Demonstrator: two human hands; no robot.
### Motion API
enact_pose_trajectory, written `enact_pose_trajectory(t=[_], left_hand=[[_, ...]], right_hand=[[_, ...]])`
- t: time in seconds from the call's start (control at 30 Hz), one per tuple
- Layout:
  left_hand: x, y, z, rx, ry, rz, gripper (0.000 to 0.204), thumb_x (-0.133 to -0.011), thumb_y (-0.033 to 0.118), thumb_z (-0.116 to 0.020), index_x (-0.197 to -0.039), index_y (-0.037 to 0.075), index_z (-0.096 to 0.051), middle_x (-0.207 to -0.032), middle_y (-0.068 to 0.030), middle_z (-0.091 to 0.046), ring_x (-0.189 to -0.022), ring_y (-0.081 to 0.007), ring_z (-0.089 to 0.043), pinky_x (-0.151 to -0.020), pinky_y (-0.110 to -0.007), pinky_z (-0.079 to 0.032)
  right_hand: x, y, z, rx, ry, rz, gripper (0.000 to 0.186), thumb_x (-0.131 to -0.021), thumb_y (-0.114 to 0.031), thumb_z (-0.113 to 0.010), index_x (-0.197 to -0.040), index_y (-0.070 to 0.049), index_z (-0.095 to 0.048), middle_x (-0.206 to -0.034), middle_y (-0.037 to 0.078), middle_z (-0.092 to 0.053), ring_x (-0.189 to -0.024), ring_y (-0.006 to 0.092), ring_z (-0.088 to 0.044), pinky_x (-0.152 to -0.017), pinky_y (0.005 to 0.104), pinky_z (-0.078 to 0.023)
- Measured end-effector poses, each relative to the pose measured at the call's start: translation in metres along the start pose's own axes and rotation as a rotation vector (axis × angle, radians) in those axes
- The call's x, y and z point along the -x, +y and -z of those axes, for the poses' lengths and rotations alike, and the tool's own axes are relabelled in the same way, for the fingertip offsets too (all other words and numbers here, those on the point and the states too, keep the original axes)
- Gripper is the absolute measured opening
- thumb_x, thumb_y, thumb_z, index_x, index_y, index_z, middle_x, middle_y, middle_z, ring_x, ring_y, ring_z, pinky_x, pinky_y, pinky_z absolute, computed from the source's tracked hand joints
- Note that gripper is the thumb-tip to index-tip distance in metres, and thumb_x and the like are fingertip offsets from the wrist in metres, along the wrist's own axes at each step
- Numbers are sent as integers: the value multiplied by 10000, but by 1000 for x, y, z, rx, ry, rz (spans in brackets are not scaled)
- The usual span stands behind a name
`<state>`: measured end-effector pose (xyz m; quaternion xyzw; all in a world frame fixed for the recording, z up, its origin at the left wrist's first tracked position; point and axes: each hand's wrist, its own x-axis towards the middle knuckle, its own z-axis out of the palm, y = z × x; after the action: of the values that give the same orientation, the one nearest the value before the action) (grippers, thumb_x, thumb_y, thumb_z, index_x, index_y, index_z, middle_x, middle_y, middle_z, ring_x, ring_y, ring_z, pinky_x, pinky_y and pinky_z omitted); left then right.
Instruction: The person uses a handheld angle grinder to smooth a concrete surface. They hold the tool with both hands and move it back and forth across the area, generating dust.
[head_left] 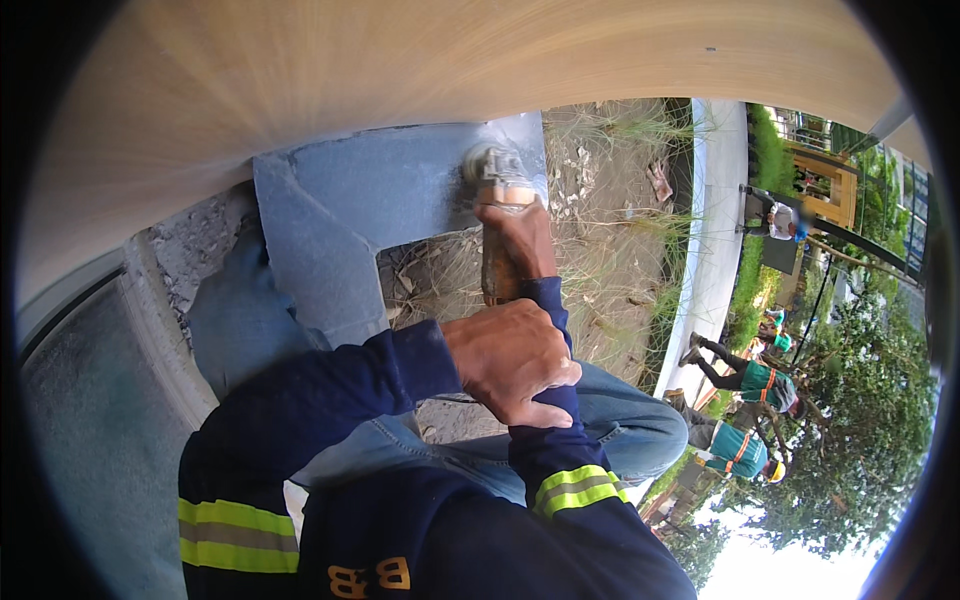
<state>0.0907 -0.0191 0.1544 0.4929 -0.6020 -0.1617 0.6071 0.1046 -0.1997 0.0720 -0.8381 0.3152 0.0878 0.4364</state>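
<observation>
My right hand (522, 238) is wrapped round the body of an angle grinder (496, 166), whose blurred head meets the far right part of a grey stone slab (370, 185). Pale dust lies on the slab around the head. My left hand (512, 358) is closed over my right forearm (545, 430), gripping the dark blue sleeve behind the wrist. The slab bends into a second leg (325, 245) toward me, with a seam at the corner. The grinder's disc cannot be made out clearly.
A smooth tan panel (420, 60) curves over the slab's far side. Rough concrete (195, 245) and a glassy panel (100, 380) lie left. Right are dry soil with grass (610, 250), a pale kerb (705, 230) and people in green vests (738, 448).
</observation>
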Motion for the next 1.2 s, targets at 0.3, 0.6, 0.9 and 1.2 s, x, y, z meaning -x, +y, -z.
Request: enact_pose_trajectory(t=[0.3, 0.6, 0.9, 1.2], left_hand=[[4, -3, 2, 56, 10, 34, 474, -876, 470, -744, -712, 39, -630, -638, -115, -614, -615, -343, -662, -575, -460, -504], [-3, 6, 5, -14, -45, -6, 484, -883, 475, -737, -691, 59, -582, -611, -102, -580, -587, -328, -638, -544, -456, -480], [1, -5, 0, -11, -34, 40, 470, -881, 477, -738, -753, 34, -650, -666, -128, -634, -642, -354, -672, -575, -465, -502], [1, 0, 8, 27, -24, 29, 461, -877, 458, -748, -700, 62, -592, -627, -100, -594, -601, -331, -647, -562, -456, -492]], right_hand=[[15, -2, -55, 74, -153, 31, 698, -715, -298, -865, -1245, 34, -557, -1073, 213, -730, -985, 301, -717, -859, 398, -555], [-32, 29, 43, 29, 90, 2, 396, -748, -231, -844, -1038, 18, -737, -892, 77, -738, -750, 155, -673, -689, 330, -551], [39, -14, -45, 178, -142, -62, 737, -698, -357, -847, -1242, 33, -540, -1078, 277, -717, -1030, 430, -707, -907, 471, -533], [-8, 18, 11, -27, -32, 3, 456, -727, -192, -835, -1087, 41, -681, -926, 121, -739, -792, 176, -695, -691, 336, -557]])
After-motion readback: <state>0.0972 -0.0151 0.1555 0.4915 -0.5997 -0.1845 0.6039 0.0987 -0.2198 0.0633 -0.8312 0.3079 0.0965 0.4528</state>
